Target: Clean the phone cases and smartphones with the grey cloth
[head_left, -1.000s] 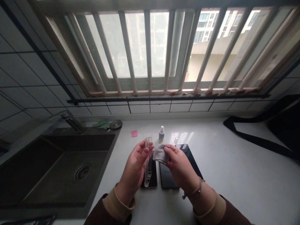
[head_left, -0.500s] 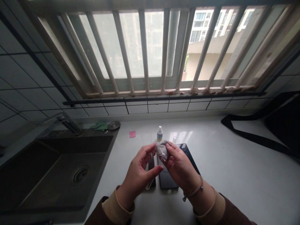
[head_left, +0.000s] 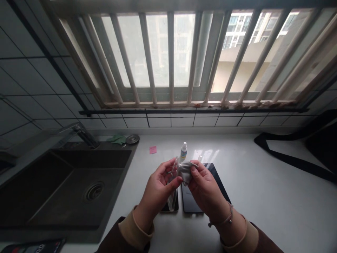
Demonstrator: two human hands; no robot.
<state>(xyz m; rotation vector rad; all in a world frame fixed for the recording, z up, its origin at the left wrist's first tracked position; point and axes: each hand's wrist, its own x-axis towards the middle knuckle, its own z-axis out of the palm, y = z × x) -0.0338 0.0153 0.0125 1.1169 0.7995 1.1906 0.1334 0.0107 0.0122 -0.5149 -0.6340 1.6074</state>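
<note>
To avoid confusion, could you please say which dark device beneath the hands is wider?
The black rectangular tablet beneath the right hand; the black phone to its left is narrower.

Pretty dim in here: daylight from the window (head_left: 159, 52) is the obvious source, and the panes are close to blown out, so the bars (head_left: 171, 52) go grayish. Corners get dark — the sink (head_left: 79, 160) is murky and the bag (head_left: 322, 142) is basically a black blob. The counter (head_left: 265, 200) has a soft sheen, with bright streaks of glare right of the bottle (head_left: 183, 150), whose label is too small and soft to read. Both hands (head_left: 159, 184) are backlit, wrists in shade. Wide lens for sure — bars fan outward, and the tiles (head_left: 34, 77) look stretched and smeary at left.
</note>
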